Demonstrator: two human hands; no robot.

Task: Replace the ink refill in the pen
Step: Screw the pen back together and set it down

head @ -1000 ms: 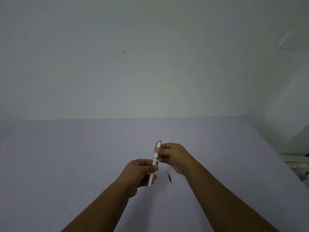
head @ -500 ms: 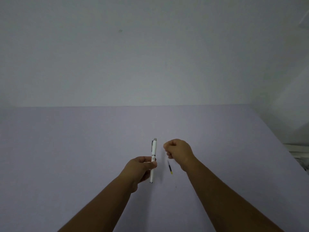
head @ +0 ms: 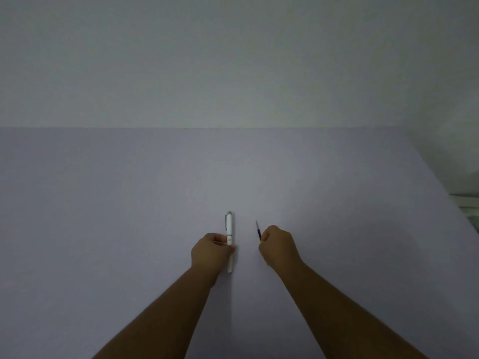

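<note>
A white pen (head: 229, 229) with a grey cap end and a clip lies lengthwise on the pale lilac table (head: 103, 203), tip toward me. My left hand (head: 211, 255) pinches it at mid-barrel between thumb and fingers. A thin dark blue ink refill (head: 258, 230) sticks up and away from my right hand (head: 278, 248), which is closed around its lower end, a short way right of the pen. The two hands are apart, and the rest of the refill is hidden inside the fist.
The table meets a plain pale wall (head: 233, 60) at the back. Its right edge runs diagonally past some pale objects (head: 466, 206) at the far right.
My hands have separated. The left one lowered the pen flat toward the table. The right one went to the refill that lay on the table and now holds it.
</note>
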